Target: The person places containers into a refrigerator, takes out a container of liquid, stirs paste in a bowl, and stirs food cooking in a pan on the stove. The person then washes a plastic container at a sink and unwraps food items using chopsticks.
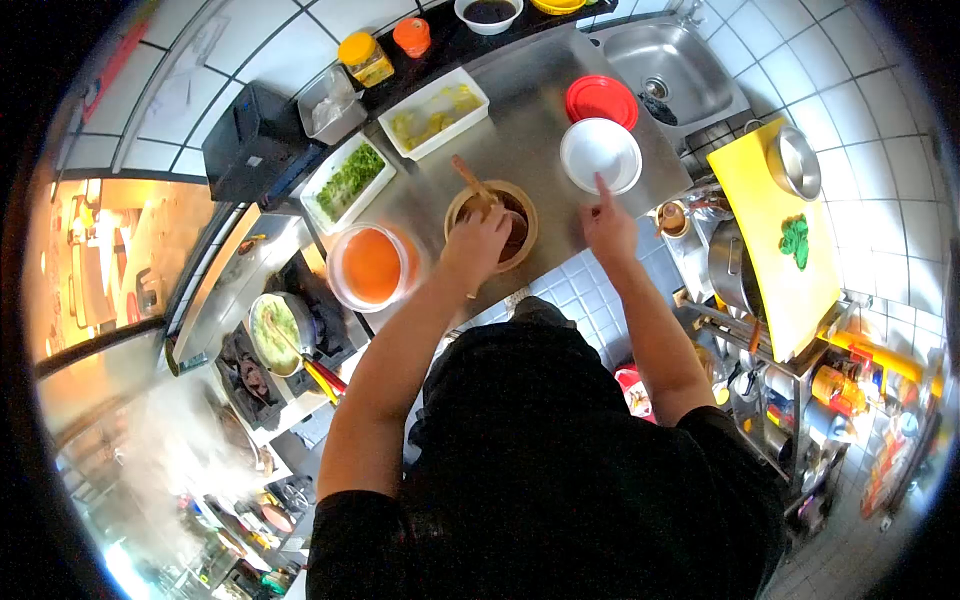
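My left hand (480, 238) is over a round wooden-rimmed bowl (524, 256) with dark brown contents. Its fingers are bent together inside the rim, and what they hold is hidden. A wooden utensil (466, 174) leans out over the bowl's far side. On the right, my right hand (608, 228) has its index finger stretched out over the near rim of a white bowl (600, 150), with the other fingers curled and nothing visible in them. A red round lid (601, 101) lies just behind the white bowl.
Left on the steel counter (545, 110) stand a tub of orange liquid (371, 264), a tray of greens (349, 183) and a white tray (434, 114). A pan (281, 334) sits on the stove. Right are a sink (668, 78) and yellow board (775, 250).
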Available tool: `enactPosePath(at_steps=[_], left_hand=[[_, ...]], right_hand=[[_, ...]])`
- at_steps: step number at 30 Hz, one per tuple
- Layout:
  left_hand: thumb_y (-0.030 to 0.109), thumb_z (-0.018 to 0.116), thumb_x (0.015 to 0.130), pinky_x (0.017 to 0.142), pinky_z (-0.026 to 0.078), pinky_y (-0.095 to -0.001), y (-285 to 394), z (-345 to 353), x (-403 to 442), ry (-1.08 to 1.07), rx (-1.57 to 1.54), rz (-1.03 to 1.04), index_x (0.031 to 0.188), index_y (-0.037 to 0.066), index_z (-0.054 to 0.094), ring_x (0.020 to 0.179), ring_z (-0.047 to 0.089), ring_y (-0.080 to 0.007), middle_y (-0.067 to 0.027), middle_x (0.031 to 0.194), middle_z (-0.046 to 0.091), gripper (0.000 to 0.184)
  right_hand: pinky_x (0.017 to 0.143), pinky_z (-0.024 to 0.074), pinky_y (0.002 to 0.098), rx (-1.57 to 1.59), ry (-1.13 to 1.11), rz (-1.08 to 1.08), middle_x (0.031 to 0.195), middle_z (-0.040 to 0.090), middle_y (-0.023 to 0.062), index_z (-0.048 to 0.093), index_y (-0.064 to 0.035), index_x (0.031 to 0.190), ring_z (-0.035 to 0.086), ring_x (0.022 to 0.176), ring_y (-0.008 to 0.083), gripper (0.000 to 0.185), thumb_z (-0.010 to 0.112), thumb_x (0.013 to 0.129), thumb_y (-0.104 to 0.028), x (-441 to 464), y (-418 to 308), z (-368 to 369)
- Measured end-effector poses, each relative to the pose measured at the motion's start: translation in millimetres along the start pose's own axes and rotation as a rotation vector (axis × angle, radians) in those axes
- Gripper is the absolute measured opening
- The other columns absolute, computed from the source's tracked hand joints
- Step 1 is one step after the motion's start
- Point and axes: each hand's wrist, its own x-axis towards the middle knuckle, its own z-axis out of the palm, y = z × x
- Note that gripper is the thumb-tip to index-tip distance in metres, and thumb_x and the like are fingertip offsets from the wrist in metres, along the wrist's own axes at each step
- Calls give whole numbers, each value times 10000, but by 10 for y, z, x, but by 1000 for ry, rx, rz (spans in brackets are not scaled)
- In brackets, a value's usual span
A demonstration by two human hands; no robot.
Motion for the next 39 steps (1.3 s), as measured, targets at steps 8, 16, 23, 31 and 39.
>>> enactPosePath(at_steps=[8, 16, 23, 31, 39], left_hand=[[149, 587, 900, 833, 592, -405, -244, 57, 34, -382, 122, -124, 1031, 40, 703, 1077, 610, -302, -122, 1102, 591, 206], [186, 623, 856, 830, 589, -420, -310, 79, -149, -193, 63, -203, 978, 25, 696, 1110, 590, -279, -107, 1106, 608, 215], [309, 652, 800, 849, 556, -492, -2, -267, -459, -245, -57, -156, 969, 36, 709, 1181, 514, -317, -129, 1158, 599, 326], [355, 640, 892, 787, 569, -487, 169, 79, -533, -387, -111, -189, 879, 31, 720, 1083, 560, -332, -138, 1028, 604, 334], [345, 612, 942, 827, 568, -498, 154, 272, -408, -395, -167, -256, 930, 33, 728, 1072, 585, -336, -165, 1030, 611, 333]], right_hand=[[1029, 490, 479, -58, -286, -506, 1523, 367, 226, 590, -210, 1374, 506, 1273, 440, 569, 731, 822, -220, -289, -201, 480], [1084, 445, 494, -3, -117, -646, 1575, 170, 363, 695, -3, 1067, 382, 1383, 522, 455, 857, 734, -268, -635, -354, 781], [1096, 426, 522, 29, -157, -575, 1579, 216, 335, 653, -68, 1241, 324, 1429, 510, 549, 807, 787, -336, -618, -290, 619], [1165, 311, 566, -409, 294, -411, 1539, 321, 318, 684, -122, 1192, 297, 1424, 538, 484, 792, 780, -352, 167, 315, -4], [1157, 338, 553, -431, 53, -614, 1490, 392, 337, 723, -91, 1146, 341, 1400, 530, 461, 791, 767, -345, 239, 352, 297]])
